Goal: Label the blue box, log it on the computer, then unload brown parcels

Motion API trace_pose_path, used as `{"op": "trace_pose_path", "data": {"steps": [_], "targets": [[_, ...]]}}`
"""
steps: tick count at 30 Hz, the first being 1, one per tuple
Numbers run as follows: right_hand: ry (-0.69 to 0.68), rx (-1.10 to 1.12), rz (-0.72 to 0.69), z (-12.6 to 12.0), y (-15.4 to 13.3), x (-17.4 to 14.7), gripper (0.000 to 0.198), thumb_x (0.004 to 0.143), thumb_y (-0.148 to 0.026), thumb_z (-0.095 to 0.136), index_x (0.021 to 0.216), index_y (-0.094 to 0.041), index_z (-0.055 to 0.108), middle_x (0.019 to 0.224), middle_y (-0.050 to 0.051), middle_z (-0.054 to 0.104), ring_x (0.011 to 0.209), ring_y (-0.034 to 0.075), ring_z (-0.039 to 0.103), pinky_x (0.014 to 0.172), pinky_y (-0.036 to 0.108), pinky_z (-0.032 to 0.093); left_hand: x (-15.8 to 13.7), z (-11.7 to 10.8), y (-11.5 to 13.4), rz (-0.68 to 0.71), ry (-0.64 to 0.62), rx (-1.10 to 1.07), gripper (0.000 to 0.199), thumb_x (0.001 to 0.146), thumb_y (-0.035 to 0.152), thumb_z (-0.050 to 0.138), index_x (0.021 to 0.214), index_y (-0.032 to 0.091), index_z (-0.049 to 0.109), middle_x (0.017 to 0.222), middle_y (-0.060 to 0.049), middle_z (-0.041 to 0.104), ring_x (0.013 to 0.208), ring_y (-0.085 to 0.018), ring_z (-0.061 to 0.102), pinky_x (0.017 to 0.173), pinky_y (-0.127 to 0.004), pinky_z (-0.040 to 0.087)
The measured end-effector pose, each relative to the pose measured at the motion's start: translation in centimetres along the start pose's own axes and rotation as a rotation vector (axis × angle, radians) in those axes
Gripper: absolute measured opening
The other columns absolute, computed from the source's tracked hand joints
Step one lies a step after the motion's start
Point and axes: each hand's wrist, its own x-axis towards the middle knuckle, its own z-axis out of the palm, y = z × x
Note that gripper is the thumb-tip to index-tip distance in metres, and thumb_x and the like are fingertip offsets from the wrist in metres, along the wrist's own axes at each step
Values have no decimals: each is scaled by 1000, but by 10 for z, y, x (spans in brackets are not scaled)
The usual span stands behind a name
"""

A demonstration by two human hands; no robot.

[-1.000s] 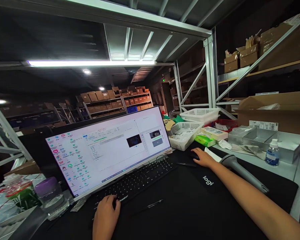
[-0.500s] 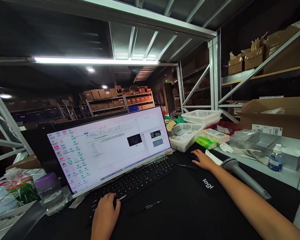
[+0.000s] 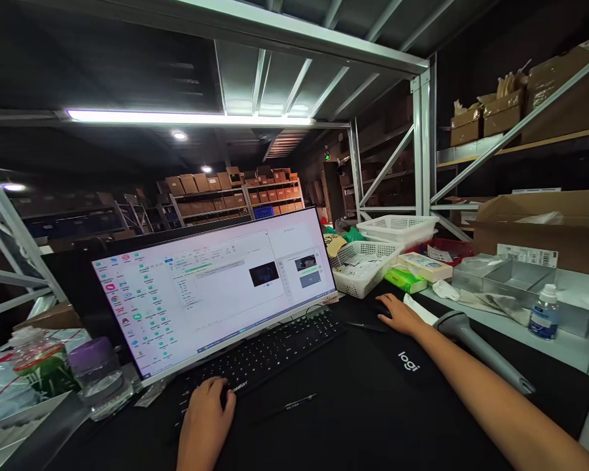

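My left hand [image 3: 206,418] lies over the left end of a black keyboard [image 3: 275,353], fingers lightly bent and thumb apart, holding nothing. At the right, my right hand [image 3: 401,315] curves over a dark computer mouse [image 3: 383,310], mostly hidden under the fingers and hard to make out against the black mat. A lit monitor [image 3: 216,288] stands behind the keyboard, with desktop icons and open windows on its screen. Below the keyboard lies a thin black pen [image 3: 297,403]. A grey handheld scanner [image 3: 485,353] rests beside my right forearm.
A purple-lidded bottle [image 3: 101,379] stands left of the monitor. White plastic baskets [image 3: 363,268], a green packet [image 3: 405,280], a grey divided tray [image 3: 525,281] and a small blue-labelled bottle [image 3: 544,314] sit at the right. Metal racking [image 3: 422,144] frames the desk.
The view has shifted very slightly. Both hands stay in nearly the same places, and the screen looks the same.
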Motion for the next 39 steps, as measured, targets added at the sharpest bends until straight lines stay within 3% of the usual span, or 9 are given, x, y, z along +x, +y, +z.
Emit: {"op": "trace_pose_path", "data": {"steps": [5, 7, 12, 19, 24, 28, 31, 36, 39], "targets": [[12, -5, 0, 5, 4, 1, 57, 91, -36, 64, 146, -24, 52, 142, 14, 53, 125, 29, 61, 112, 45, 48, 0, -12, 23, 132, 151, -25, 52, 95, 40, 36, 108, 7, 74, 131, -24, 62, 123, -40, 59, 103, -55, 52], [17, -5, -2, 7, 6, 2, 57, 91, -35, 63, 146, -24, 51, 142, 14, 53, 126, 29, 60, 112, 46, 48, -4, -15, 40, 161, 34, -161, 46, 95, 41, 41, 111, 12, 73, 127, -20, 66, 120, -34, 63, 106, -52, 52], [18, -13, -11, 9, 9, 3, 56, 91, -35, 63, 145, -21, 51, 141, 15, 53, 127, 30, 60, 112, 46, 48, -21, -26, 86, 176, -509, -388, 43, 88, 39, 65, 127, 22, 67, 133, -12, 64, 124, -27, 61, 114, -44, 47], [11, -25, -13, 8, 9, 2, 57, 92, -37, 61, 144, -17, 52, 141, 18, 54, 127, 31, 60, 115, 46, 45, -17, -60, 113, 219, -668, -164, 24, 98, 15, 44, 106, 18, 67, 116, -10, 63, 107, -22, 63, 96, -37, 49], [18, -30, -8, 8, 10, 1, 57, 92, -38, 59, 144, -15, 53, 140, 19, 55, 126, 32, 61, 113, 47, 46, -10, -63, 105, 211, -519, -148, 27, 101, 20, 38, 107, 18, 64, 113, -10, 64, 101, -23, 63, 91, -39, 51], [49, -30, -7, 13, 13, 4, 57, 90, -36, 59, 144, -18, 52, 139, 18, 57, 127, 33, 60, 114, 47, 46, -8, -54, 85, 118, -304, -254, 38, 105, 31, 29, 125, 18, 59, 120, -12, 66, 108, -24, 65, 95, -41, 53], [77, -17, -12, 16, 13, 6, 58, 87, -36, 58, 142, -19, 53, 137, 18, 59, 127, 33, 61, 113, 49, 47, -3, -53, 74, 19, -213, -253, 46, 105, 27, 25, 143, 18, 51, 133, -13, 62, 117, -25, 65, 99, -42, 54], [112, 47, -69, 33, 37, 6, 59, 86, -47, 52, 136, -18, 58, 135, 25, 60, 115, 40, 66, 100, 54, 54, 12, -82, 47, -199, -99, -108, 51, 98, 7, 31, 143, 14, 55, 146, -20, 51, 130, -30, 58, 105, -48, 51], [251, 104, -138, 59, 72, 18, 55, 81, -54, 57, 125, -22, 65, 120, 28, 66, 106, 43, 69, 95, 58, 53, 6, -111, 10, -229, -76, -103, 37, 100, 29, 58, 135, 16, 60, 140, -15, 57, 126, -28, 59, 105, -50, 52]]}}
